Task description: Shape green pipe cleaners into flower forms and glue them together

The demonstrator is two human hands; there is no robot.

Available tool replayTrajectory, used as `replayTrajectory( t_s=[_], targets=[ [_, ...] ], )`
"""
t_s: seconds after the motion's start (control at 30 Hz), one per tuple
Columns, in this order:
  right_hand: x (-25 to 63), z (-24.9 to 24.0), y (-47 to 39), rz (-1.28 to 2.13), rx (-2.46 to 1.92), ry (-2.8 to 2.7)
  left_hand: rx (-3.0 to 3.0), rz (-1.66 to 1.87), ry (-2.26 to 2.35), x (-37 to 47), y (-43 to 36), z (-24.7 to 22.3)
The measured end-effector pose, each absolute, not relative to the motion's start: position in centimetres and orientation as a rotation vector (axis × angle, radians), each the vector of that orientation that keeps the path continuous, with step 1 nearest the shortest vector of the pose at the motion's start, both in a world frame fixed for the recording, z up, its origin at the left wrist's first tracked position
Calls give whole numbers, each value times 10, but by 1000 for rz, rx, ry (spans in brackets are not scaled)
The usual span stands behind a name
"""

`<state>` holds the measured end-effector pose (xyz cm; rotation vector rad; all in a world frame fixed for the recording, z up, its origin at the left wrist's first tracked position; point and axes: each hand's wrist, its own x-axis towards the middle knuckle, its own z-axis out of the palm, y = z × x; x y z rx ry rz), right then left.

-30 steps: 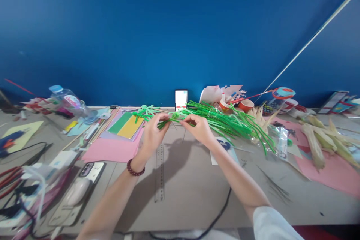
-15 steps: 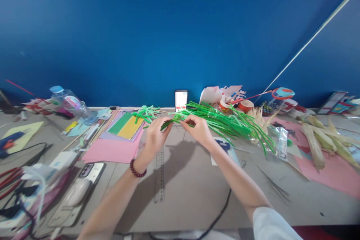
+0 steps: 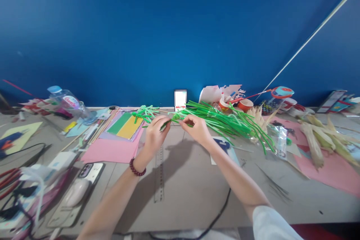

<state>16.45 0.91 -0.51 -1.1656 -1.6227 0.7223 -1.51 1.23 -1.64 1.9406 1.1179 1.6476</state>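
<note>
Between my two hands stretches a green pipe cleaner (image 3: 174, 120), held over the middle of the table. My left hand (image 3: 156, 131) pinches one end, its fingers closed. The other end sits in the fingertips of my right hand (image 3: 195, 127), also closed. Behind the right hand lies a big bundle of green pipe cleaners (image 3: 233, 123), partly in a clear bag. Some bent green pieces (image 3: 149, 111) rest just beyond my left hand. A clear ruler (image 3: 159, 176) lies below the hands.
Pink paper (image 3: 112, 151) and coloured sheets lie left, near a bottle (image 3: 70, 101), a phone (image 3: 86, 171) and a white mouse (image 3: 77, 192). A lit phone screen (image 3: 180, 99) stands against the blue wall. Corn husks (image 3: 315, 142) lie right; a black cable (image 3: 222, 210) crosses the front.
Almost nothing differs. Both hands keep their pinch on the green pipe cleaner, and the whole view has shifted very slightly.
</note>
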Motion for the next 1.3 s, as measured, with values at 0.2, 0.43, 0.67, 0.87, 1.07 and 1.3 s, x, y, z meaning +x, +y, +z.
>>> replayTrajectory(
  t_s=[0.2, 0.43, 0.67, 0.87, 1.07, 1.3],
  targets=[
    [160, -8, 9, 763, -1171, -1623, 1917, 1659, 1159, -14, 15, -21],
    [147, -17, 6, 805, -1185, -1541, 1732, 1711, 1213, -13, 20, -29],
    [132, -35, 6, 896, -1177, -1472, 1143, 1556, 1052, -2, 22, -38],
    [132, -45, 13, 966, -1161, -1417, 881, 1448, 978, 1, 20, -30],
    [131, -49, 15, 1028, -1140, -1339, 762, 1344, 933, -1, 19, -21],
    [129, -58, 17, 1164, -1113, -1162, 667, 1295, 876, -2, 20, -20]
  ],
)
